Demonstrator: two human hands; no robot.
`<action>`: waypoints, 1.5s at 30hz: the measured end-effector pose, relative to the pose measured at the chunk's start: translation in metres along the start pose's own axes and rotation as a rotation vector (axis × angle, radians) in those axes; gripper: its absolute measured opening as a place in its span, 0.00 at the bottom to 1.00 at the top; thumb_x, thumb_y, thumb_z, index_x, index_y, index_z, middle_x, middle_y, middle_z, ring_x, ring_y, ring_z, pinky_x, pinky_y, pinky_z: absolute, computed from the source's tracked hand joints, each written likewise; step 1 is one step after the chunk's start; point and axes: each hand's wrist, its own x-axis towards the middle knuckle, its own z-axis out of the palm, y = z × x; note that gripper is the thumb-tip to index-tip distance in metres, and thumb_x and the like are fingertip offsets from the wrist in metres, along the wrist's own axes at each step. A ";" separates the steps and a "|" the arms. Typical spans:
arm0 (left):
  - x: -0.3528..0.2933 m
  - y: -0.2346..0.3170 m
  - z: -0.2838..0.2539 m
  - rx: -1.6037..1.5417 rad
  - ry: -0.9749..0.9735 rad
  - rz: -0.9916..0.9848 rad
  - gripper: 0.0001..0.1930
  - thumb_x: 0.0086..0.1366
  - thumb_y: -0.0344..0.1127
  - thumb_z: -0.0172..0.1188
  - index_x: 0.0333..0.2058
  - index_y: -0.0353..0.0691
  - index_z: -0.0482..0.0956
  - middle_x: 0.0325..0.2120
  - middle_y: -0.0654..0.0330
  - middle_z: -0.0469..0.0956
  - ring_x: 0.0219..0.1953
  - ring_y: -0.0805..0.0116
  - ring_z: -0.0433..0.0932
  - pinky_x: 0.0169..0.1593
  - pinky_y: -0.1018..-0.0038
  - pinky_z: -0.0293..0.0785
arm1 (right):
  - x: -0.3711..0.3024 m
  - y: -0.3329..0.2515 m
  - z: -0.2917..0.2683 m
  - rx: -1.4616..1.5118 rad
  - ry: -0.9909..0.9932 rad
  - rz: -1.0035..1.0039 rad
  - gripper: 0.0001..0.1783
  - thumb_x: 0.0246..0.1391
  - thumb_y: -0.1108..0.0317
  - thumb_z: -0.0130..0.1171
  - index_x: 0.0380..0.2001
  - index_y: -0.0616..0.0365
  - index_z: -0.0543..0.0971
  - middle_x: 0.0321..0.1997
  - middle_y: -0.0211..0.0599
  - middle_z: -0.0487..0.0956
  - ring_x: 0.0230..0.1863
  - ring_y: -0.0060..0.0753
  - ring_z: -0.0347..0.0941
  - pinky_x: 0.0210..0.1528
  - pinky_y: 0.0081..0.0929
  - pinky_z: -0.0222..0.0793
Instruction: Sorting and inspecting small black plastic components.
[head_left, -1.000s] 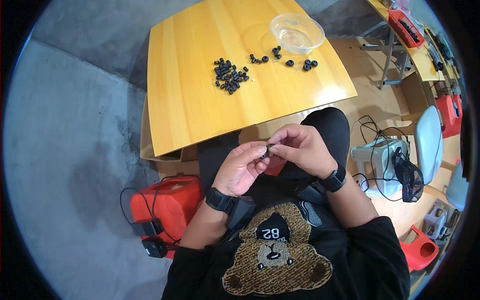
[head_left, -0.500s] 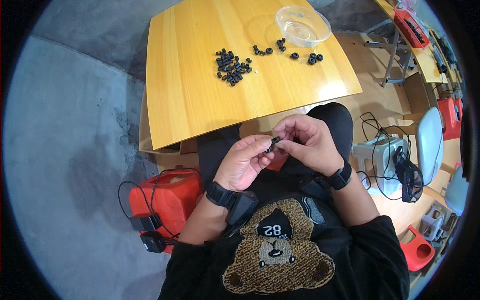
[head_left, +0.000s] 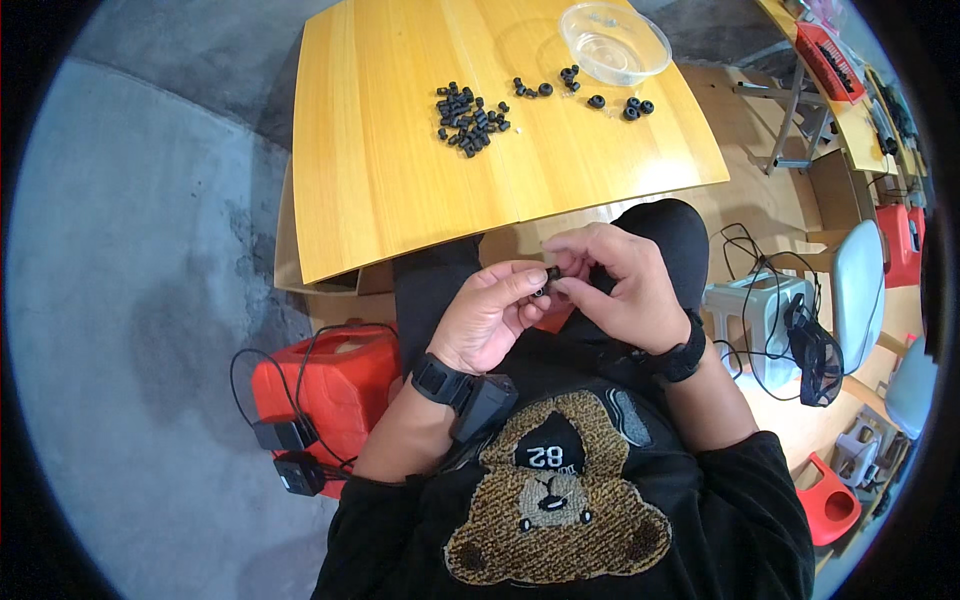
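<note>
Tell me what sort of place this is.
Probably a small workshop or assembly room: a cluster of small black parts lies on the wooden table, and a red basket of dark pieces sits on another table.

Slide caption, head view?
Left hand holding a small black part, right hand at it, near a table with black pieces.

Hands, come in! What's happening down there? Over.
Left hand pinching small black part. Right hand close against it, grip unclear. Black pile on yellow table. Nothing seen blocking hands.
</note>
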 end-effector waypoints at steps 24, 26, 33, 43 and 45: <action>0.001 0.004 0.000 -0.104 0.067 0.051 0.08 0.61 0.33 0.55 0.37 0.36 0.74 0.28 0.64 0.74 0.28 0.78 0.73 0.30 0.87 0.72 | -0.004 0.020 0.006 0.655 -0.043 0.373 0.06 0.48 0.80 0.56 0.32 0.64 0.73 0.29 0.26 0.74 0.31 0.14 0.71 0.35 0.13 0.68; 0.000 0.006 0.000 -0.144 0.079 0.051 0.09 0.62 0.33 0.54 0.38 0.34 0.73 0.29 0.62 0.75 0.29 0.77 0.74 0.32 0.86 0.74 | -0.005 0.019 0.006 0.675 -0.049 0.379 0.06 0.48 0.80 0.56 0.32 0.64 0.73 0.29 0.26 0.74 0.31 0.14 0.71 0.35 0.13 0.68; -0.002 0.005 0.000 -0.120 0.029 0.060 0.08 0.62 0.31 0.54 0.38 0.35 0.74 0.31 0.61 0.76 0.33 0.77 0.75 0.39 0.84 0.74 | -0.005 0.016 0.005 0.691 -0.053 0.373 0.06 0.49 0.80 0.55 0.32 0.65 0.73 0.28 0.30 0.76 0.31 0.17 0.73 0.34 0.14 0.70; -0.001 0.005 0.007 -0.102 0.020 0.083 0.10 0.60 0.28 0.56 0.41 0.34 0.74 0.32 0.61 0.76 0.33 0.77 0.75 0.40 0.83 0.74 | -0.008 0.018 0.006 0.706 -0.028 0.283 0.06 0.49 0.81 0.54 0.33 0.65 0.73 0.27 0.32 0.77 0.27 0.19 0.74 0.30 0.16 0.72; -0.001 0.004 0.007 -0.091 0.016 0.075 0.10 0.60 0.28 0.55 0.40 0.34 0.74 0.32 0.61 0.76 0.33 0.77 0.75 0.40 0.83 0.74 | -0.008 0.015 0.005 0.680 -0.020 0.280 0.05 0.49 0.81 0.54 0.32 0.64 0.73 0.26 0.32 0.77 0.27 0.18 0.74 0.28 0.15 0.72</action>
